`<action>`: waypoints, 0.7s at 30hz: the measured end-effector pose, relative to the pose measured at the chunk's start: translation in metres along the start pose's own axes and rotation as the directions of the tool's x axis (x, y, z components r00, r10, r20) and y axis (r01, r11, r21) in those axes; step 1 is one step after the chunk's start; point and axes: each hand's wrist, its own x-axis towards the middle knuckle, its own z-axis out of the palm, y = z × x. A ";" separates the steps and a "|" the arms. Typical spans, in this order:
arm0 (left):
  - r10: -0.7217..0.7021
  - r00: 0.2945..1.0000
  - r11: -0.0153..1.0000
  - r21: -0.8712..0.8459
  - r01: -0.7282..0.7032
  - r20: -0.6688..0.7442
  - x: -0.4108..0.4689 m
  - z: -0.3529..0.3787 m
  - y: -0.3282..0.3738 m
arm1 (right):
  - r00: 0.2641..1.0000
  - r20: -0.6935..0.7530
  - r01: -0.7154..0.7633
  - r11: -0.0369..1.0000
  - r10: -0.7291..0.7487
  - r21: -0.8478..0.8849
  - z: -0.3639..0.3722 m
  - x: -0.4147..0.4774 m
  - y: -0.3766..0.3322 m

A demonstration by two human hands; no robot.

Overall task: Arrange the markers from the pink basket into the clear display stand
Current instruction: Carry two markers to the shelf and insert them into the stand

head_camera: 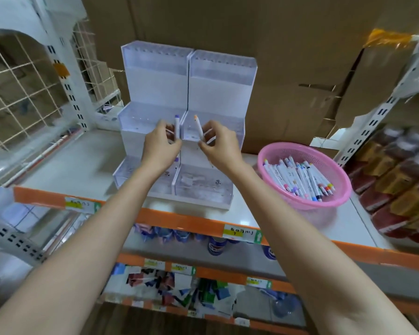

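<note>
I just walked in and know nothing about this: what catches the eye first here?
Two bare hands meet mid-frame before the clear display stand: the left hand pinches a purple-capped marker, the right hand an orange-capped marker. On the shelf to their right sits a pink basket full of more markers.

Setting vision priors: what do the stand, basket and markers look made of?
Stand: clear rigid plastic, probably acrylic, glossy; trays see-through. Basket: pink moulded plastic, fine mesh wall. Markers: white barrels, likely plastic, smooth, coloured caps.
</note>
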 end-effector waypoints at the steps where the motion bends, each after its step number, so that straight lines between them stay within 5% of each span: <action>1: 0.003 1.000 1.000 -0.007 -0.003 -0.002 0.001 -0.003 -0.003 | 1.000 0.001 -0.001 1.000 0.001 0.009 0.003 0.001 -0.001; 11: 0.055 0.997 0.992 -0.118 -0.049 0.048 0.026 -0.046 -0.051 | 0.998 -0.053 -0.018 1.000 0.017 -0.012 0.051 0.007 -0.026; 21: 0.261 0.948 0.961 -0.139 -0.238 0.182 0.054 -0.093 -0.093 | 0.969 -0.203 -0.126 0.988 0.142 0.089 0.113 0.015 -0.075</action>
